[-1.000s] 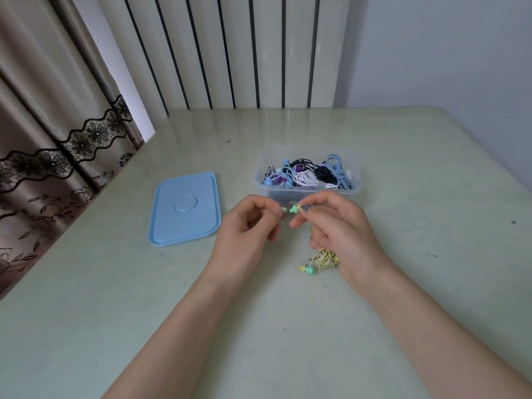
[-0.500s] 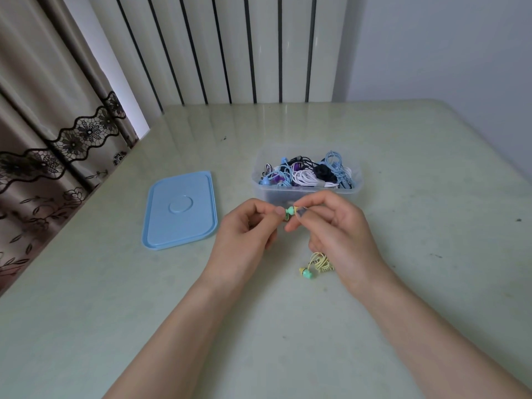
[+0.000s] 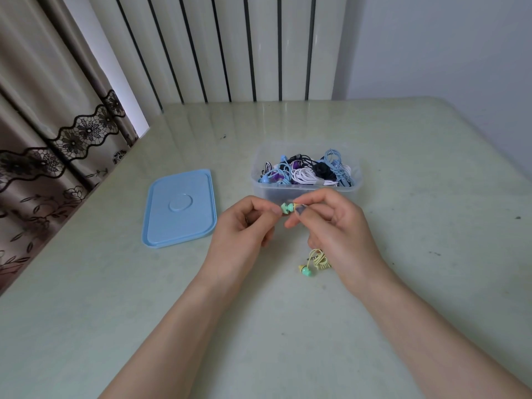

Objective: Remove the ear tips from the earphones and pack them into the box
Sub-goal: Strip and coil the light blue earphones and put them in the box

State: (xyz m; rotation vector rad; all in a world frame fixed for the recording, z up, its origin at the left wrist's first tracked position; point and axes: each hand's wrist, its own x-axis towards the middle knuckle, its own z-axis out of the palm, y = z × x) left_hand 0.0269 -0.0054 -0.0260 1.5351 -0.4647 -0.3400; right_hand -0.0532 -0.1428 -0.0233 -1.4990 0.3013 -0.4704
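While both hands meet just in front of the box, the head view shows the left hand pinching a mint-green ear tip between thumb and forefinger, and the right hand pinching the yellow earbud body that the tip sits against; whether the tip is already free of its post cannot be told. The rest of that earphone, a coiled yellow cable with a second green-tipped earbud, lies on the pale green table below the right hand, at about 6 o'clock from the pinch. The clear plastic box stands at 12 o'clock from the hands, holding a tangle of blue, white, black and purple earphones. Its blue lid lies flat at 9 o'clock from the box, well apart. Step in hand, as judged: pulling the first tip off. Next move likely calls for a straight pull apart with a slight twist, a firm hold on the small tip, then turning to the second earbud on the table before packing.
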